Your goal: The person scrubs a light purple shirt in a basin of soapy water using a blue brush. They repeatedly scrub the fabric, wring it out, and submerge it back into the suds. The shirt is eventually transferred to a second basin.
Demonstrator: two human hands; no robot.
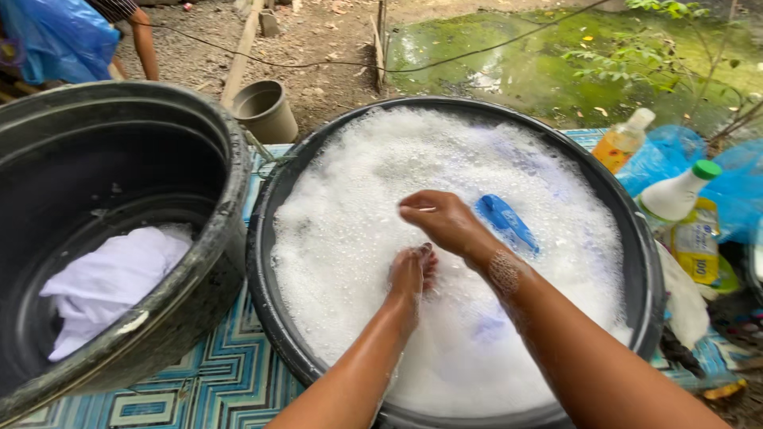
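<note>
Two hands work in a black wash basin [648,262] full of suds [358,199]. Left hand [411,274] is sunk fingers-down in foam; its grip cannot be told. Right hand [443,222] is curled closed above it, just beside a blue scrub brush [506,222] lying on the foam.

Second black basin [230,199] at left, tilted, white cloth [111,282] bunched inside. Blue patterned mat [214,381] underneath. Grey bucket [265,110] on dirt behind, dark hose [334,65] trailing across ground. Green algae-covered puddle [556,63] beyond. At right: orange-liquid bottle [624,141], white bottle with green cap [678,193], yellow sachet [697,242], blue plastic bag [735,191]. Far left top: blue tarp [56,36], another person's arm [145,44] beside it.
</note>
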